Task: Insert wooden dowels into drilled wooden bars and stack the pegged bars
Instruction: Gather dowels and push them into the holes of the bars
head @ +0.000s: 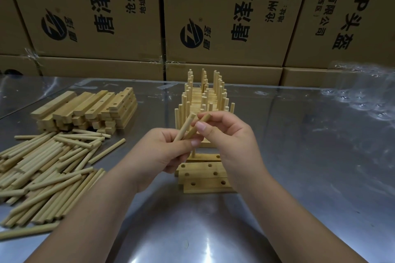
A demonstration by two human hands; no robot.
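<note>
Both hands hover just above the drilled bars (205, 175): left hand (164, 151) pinched on one dowel (184, 127), right hand (226, 134) pinching a second dowel (197, 127) beside it. One peg (193, 153) already stands in the far bar. A tilted entry could jam, or nudge the pegged stack (203, 100) right behind the bars.

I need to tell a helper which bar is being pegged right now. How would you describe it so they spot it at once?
Start at the tall stack of pegged bars in the middle of the metal table. Just in front of it, under the person's two hands, lie a few loose drilled bars. The bar being pegged is the farthest of these, and the only one with a single dowel standing upright in it.
</note>
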